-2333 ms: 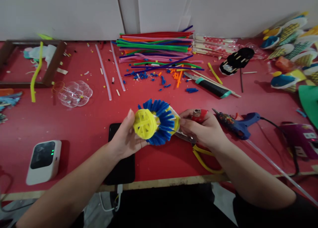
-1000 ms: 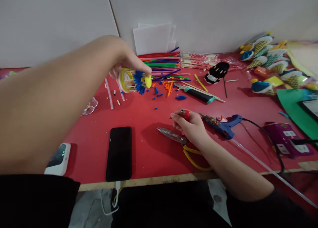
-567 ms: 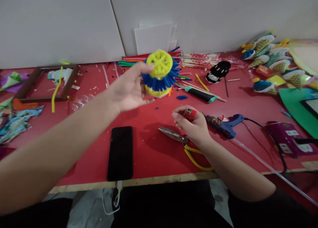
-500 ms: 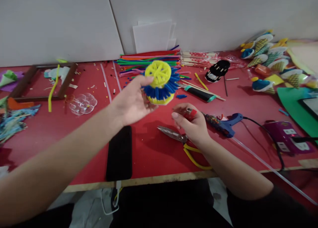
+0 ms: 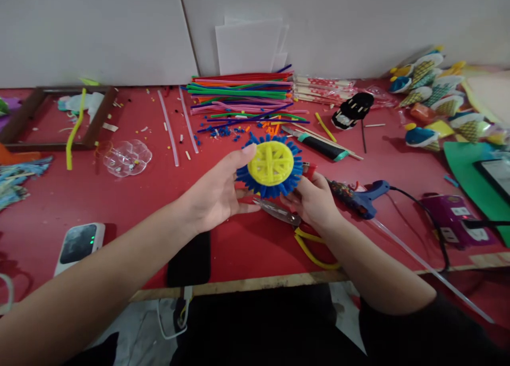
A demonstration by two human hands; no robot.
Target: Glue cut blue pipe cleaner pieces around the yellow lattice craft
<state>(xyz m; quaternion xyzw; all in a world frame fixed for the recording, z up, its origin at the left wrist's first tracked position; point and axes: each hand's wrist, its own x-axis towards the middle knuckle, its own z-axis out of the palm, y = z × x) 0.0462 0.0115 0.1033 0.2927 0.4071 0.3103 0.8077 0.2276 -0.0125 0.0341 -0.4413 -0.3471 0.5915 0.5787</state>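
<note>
My left hand (image 5: 217, 188) grips a round pipe-cleaner craft (image 5: 271, 164) with its thumb on the rim. The craft has a yellow spoked disc facing up and a fringe of blue pieces around it. Its underside is hidden. My right hand (image 5: 314, 196) is at the craft's lower right edge, fingers curled and partly hidden behind the fringe. A small red object with a metal end, which looks like a lighter (image 5: 308, 169), sticks out of that hand. Below the hands lie yellow-handled scissors (image 5: 279, 212), partly covered by my right hand.
A glue gun (image 5: 362, 198) with its cord lies at the right, near a purple box (image 5: 454, 217). Behind the hands are a cutter knife (image 5: 322, 147) and coloured pipe cleaners (image 5: 239, 92). A phone (image 5: 189, 260) lies at the front edge, with a white device (image 5: 79, 244) farther left.
The craft has come lower and tipped so its yellow disc faces me more. My right hand has closed in beside it. The white device has come into view at the left.
</note>
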